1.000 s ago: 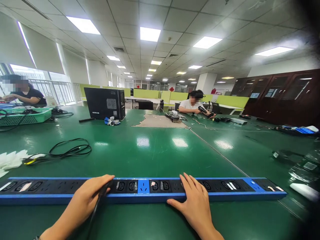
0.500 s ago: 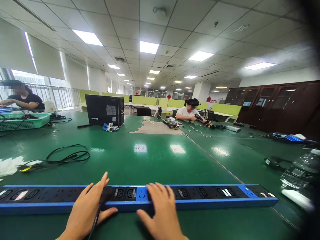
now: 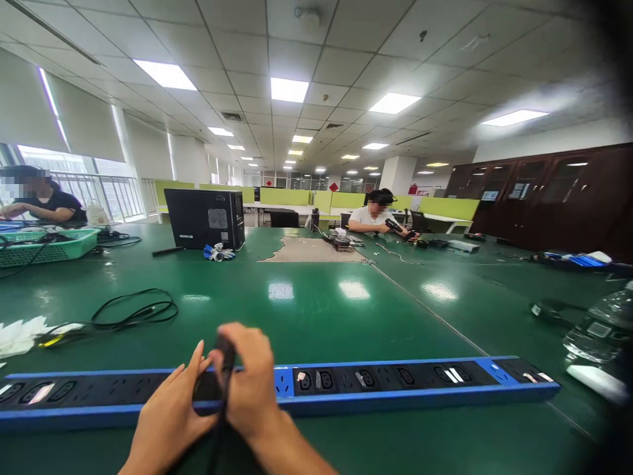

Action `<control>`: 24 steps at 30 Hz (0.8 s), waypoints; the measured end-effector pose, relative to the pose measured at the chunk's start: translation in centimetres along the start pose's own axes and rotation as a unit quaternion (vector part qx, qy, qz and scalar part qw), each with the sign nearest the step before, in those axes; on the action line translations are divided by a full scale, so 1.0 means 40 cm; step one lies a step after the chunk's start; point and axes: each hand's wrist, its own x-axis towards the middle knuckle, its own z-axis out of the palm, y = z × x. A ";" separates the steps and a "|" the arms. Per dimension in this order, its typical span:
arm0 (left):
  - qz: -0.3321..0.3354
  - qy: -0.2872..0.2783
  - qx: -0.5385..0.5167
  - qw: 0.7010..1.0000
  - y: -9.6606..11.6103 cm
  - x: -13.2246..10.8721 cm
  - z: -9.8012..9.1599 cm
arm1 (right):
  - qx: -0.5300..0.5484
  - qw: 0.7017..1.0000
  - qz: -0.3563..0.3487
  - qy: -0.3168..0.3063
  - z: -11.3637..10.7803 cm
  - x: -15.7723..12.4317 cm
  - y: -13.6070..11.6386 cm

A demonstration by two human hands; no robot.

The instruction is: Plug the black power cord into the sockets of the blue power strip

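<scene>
A long blue and black power strip point(image 3: 386, 379) lies across the near part of the green table. My left hand point(image 3: 171, 412) straddles it left of the middle, its thumb on the near side and fingers toward the far edge. Beside it, my right hand point(image 3: 254, 379) is closed around a black plug point(image 3: 226, 349), held above the strip's top face. From the plug a black cable point(image 3: 221, 409) hangs down toward me between both hands. The sockets under my hands are hidden.
A coiled black cable point(image 3: 133, 313) and white crumpled material point(image 3: 22, 336) lie at left. Farther back are a black computer case point(image 3: 200, 218) and a green basket point(image 3: 74, 247). A plastic bottle point(image 3: 601, 326) stands at right. Two other people sit across the table.
My right hand has left the strip's middle, moved left and closed on the black plug, which now sits higher. My left hand stays at the strip. The view has shifted slightly.
</scene>
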 end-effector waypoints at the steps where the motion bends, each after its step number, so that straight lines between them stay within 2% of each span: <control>1: -0.006 -0.014 -0.004 1.000 0.005 0.003 -0.005 | 0.004 1.000 -0.004 0.025 -0.034 0.013 0.008; 3: -0.017 -0.033 -0.005 0.999 0.014 0.008 -0.015 | -0.012 0.998 0.046 0.038 -0.106 0.017 0.044; 5: -0.023 -0.037 -0.004 0.999 0.020 0.011 -0.023 | -0.021 0.990 0.135 0.024 -0.164 -0.007 0.094; 6: -0.023 -0.037 -0.005 0.999 0.021 0.012 -0.026 | -0.022 0.983 0.180 0.003 -0.184 -0.027 0.117; 8: -0.022 -0.035 -0.012 0.999 0.021 0.012 -0.026 | -0.039 0.969 0.228 -0.082 -0.203 -0.067 0.146; 10: -0.018 -0.030 -0.019 0.999 0.019 0.010 -0.022 | -0.075 0.960 0.228 -0.143 -0.205 -0.094 0.151; 14: 0.003 -0.013 -0.024 1.000 0.007 0.004 -0.005 | -0.141 0.958 0.186 -0.169 -0.204 -0.100 0.119; 19: 0.033 0.009 -0.030 0.999 -0.005 0.002 -0.009 | -0.182 0.946 0.101 -0.248 -0.208 -0.095 0.089; 21: 0.051 0.019 -0.050 0.997 0.021 0.012 -0.021 | -0.213 0.937 0.120 -0.248 -0.205 -0.103 0.092; 24: 0.114 0.010 -0.107 0.988 0.112 0.048 -0.029 | -0.279 0.915 0.165 -0.240 -0.201 -0.120 0.110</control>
